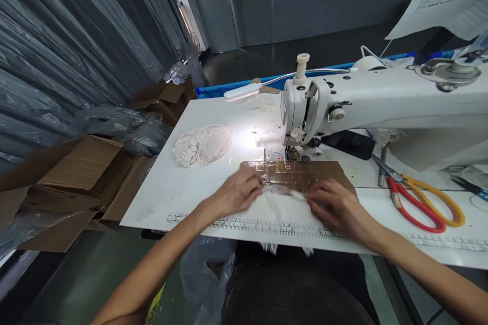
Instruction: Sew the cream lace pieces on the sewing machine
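A thin white piece of fabric (272, 207) lies across the front of the sewing table, its ends hanging over the near edge. My left hand (242, 191) pinches its upper left side, fingers curled down. On the other side, my right hand (339, 209) grips the upper right side between thumb and fingers. Just beyond both hands is a brown, tape-covered plate (301, 175) in front of the needle area. The sewing machine (305, 111) stands behind it with its lamp lit. Motion blurs part of the fabric.
Folded lace pieces (206, 144) lie at the left of the table. Scissors with red and yellow handles (423, 198) and a dark phone (348, 143) are on the right. A printed ruler (236, 223) runs along the front edge. Cardboard boxes (80, 162) stand on the left.
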{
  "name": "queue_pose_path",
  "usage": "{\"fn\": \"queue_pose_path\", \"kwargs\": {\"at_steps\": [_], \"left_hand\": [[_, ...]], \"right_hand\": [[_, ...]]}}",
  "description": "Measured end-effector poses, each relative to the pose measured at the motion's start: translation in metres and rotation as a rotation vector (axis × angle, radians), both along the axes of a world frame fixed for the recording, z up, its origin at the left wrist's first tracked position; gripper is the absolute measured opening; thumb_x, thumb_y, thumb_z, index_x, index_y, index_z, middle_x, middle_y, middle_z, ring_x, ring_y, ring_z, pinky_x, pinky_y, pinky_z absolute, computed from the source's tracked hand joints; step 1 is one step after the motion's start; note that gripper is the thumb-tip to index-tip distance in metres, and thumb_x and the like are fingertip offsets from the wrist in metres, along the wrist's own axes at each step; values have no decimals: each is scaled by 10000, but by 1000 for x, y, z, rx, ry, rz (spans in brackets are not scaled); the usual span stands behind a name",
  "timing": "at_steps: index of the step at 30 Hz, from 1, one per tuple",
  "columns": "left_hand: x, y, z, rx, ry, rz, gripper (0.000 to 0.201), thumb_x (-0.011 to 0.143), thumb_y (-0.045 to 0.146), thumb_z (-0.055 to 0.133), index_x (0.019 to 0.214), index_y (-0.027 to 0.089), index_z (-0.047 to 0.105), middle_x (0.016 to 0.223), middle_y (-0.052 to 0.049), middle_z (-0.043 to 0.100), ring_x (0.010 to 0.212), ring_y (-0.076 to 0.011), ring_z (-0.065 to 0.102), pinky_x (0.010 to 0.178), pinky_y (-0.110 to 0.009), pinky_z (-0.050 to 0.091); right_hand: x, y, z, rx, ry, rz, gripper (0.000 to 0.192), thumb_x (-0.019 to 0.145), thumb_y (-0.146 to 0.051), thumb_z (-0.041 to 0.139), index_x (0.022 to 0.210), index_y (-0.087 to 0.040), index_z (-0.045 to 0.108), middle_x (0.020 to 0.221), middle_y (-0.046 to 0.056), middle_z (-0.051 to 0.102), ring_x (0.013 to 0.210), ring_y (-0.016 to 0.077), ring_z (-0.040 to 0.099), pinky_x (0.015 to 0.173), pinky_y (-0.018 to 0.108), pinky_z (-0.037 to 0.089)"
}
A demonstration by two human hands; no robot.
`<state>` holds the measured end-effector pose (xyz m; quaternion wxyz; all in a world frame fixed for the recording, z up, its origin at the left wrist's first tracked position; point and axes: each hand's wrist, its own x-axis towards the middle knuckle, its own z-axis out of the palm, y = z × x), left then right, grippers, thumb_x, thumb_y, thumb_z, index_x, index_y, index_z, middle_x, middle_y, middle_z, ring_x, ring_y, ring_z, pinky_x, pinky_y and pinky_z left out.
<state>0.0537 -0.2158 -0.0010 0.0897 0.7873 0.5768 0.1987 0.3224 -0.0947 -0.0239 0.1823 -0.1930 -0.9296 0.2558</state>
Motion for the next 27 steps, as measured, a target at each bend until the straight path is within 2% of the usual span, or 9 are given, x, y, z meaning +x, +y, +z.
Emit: {"fn": "queue_pose_path", "kwargs": {"at_steps": [3,5,8,11,13,16,21,24,27], "left_hand": [[24,-26,13,-139,-39,-182,149,955,250,495,856,158,557,877,-52,635,791,-149,589,711,-292,513],[35,-37,23,-234,-88,-260,90,951,214,494,890,173,546,819,-19,645,713,-126,587,676,-263,501],[38,-30,31,-243,-137,-235,95,969,219,463,944,170,541,776,-12,648,644,-115,581,601,-236,479],[24,-1,26,-126,-176,-171,162,985,257,437,982,135,543,826,-52,660,702,-133,616,614,-243,499],[11,21,18,-58,-129,-104,182,983,266,439,1053,129,536,848,-56,660,723,-145,627,631,-265,510],[-7,45,5,27,50,6,261,953,276,508,1170,129,503,846,-40,645,723,-162,608,679,-318,509],[-13,50,-7,240,135,114,215,968,279,471,1079,131,580,1027,-106,628,847,-188,599,708,-347,493],[-5,45,-8,278,60,53,238,959,326,504,975,140,652,1011,-97,656,847,-177,614,719,-336,495],[0,41,-8,215,26,-152,269,912,398,580,992,164,687,1065,-83,674,920,-187,635,786,-351,504]], "right_hand": [[40,-21,17,-249,-186,167,191,908,-286,486,881,-247,670,1119,92,597,966,221,595,797,346,527],[62,-27,26,-433,-286,259,161,897,-299,516,969,-292,659,1158,63,596,1022,218,592,855,320,524],[68,-18,32,-598,-339,127,187,923,-378,499,1030,-285,621,1102,51,619,996,206,588,880,297,500],[42,10,30,-689,-313,20,298,949,-472,424,903,-217,572,799,33,591,707,153,540,625,247,466],[19,30,28,-644,-200,-52,304,915,-493,476,888,-198,547,782,27,579,651,136,506,562,239,415],[-6,53,24,-444,-180,-249,311,871,-467,509,1032,-204,551,669,-10,536,519,122,425,473,247,317],[-17,67,23,-282,-256,-309,393,825,-495,525,1084,-203,571,598,-14,497,542,165,476,491,272,334],[-17,68,24,-255,-308,-385,415,788,-573,561,985,-213,614,611,6,542,566,188,515,500,287,350],[-19,65,20,-342,-274,-397,383,791,-557,576,982,-229,631,656,18,602,589,191,552,504,295,383]]}}
